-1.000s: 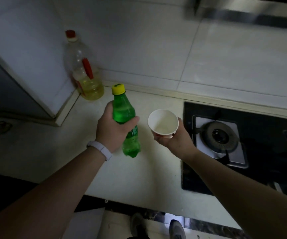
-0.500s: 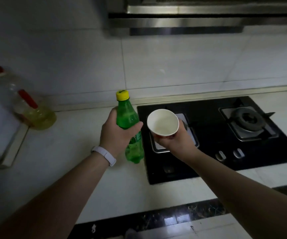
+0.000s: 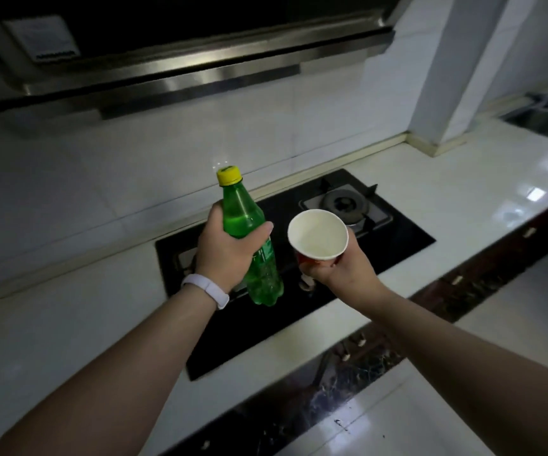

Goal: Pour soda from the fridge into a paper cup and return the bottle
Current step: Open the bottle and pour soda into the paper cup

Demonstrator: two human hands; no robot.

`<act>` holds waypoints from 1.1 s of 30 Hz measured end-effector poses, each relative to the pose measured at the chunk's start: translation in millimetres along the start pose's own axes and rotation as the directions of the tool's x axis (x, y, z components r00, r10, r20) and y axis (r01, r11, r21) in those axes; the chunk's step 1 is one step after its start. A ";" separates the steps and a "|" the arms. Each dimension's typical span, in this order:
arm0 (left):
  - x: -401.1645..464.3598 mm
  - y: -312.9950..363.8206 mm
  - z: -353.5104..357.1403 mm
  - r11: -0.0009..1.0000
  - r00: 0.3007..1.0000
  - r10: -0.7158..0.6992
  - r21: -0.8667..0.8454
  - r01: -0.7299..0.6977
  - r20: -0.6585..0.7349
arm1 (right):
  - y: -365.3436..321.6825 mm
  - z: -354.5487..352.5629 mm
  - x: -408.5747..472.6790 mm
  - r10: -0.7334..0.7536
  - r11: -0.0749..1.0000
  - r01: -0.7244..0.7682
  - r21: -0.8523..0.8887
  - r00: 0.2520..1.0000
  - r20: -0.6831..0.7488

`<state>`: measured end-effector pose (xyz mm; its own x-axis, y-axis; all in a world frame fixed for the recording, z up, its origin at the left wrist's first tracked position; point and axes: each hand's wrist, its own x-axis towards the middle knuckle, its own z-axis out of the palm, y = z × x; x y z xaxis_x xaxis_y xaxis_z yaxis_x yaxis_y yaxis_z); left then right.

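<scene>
Two hands hold things side by side at frame centre: the left hand point(image 3: 229, 250) grips the capped green bottle point(image 3: 249, 235), long axis near upright, just left of the paper cup point(image 3: 318, 235) clasped by the right hand point(image 3: 338, 269). Against the earlier frame, the hob point(image 3: 407, 238) sits further left behind them.

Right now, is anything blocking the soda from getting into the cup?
Yes: the yellow cap is on the green bottle, gripped upright by the left hand. The right hand holds the open paper cup beside it.

White countertop point(image 3: 463, 179) carries black gas hob point(image 3: 407, 235) with 1 visible burner point(image 3: 343, 200).
</scene>
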<state>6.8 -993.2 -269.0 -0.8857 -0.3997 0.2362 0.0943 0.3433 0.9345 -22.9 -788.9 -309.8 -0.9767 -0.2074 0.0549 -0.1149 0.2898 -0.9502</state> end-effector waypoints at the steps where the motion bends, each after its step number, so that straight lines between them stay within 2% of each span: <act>1: -0.9 8.0 19.2 1.000 1.000 0.009 -0.012 -0.009 0.018 | 5.0 -17.9 -1.6 -0.005 1.000 0.005 0.006 1.000 -0.025; 7: -16.2 45.9 133.3 0.997 0.985 0.070 -0.035 -0.065 0.159 | 29.1 -124.1 -18.9 -0.012 1.000 0.010 -0.009 0.987 -0.162; 15: -44.8 89.8 255.5 0.990 0.931 0.109 -0.118 -0.072 0.347 | 70.0 -242.4 -53.9 0.043 0.999 -0.039 0.019 0.914 -0.404; 22: -46.0 116.9 318.1 0.984 0.878 0.154 -0.146 -0.097 0.454 | 77.3 -291.1 -70.3 0.080 0.996 -0.043 0.077 0.810 -0.581; 33: -2.8 111.1 422.9 0.980 0.793 0.137 -0.200 -0.019 0.594 | 100.3 -356.6 -39.1 0.167 0.985 -0.156 0.077 0.718 -0.676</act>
<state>-172.5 -594.5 -278.5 -0.9593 0.2347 0.1570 0.2003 0.1738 0.9642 -60.8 -418.5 -297.9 -0.8428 0.5309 0.0884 0.0532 0.2456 -0.9679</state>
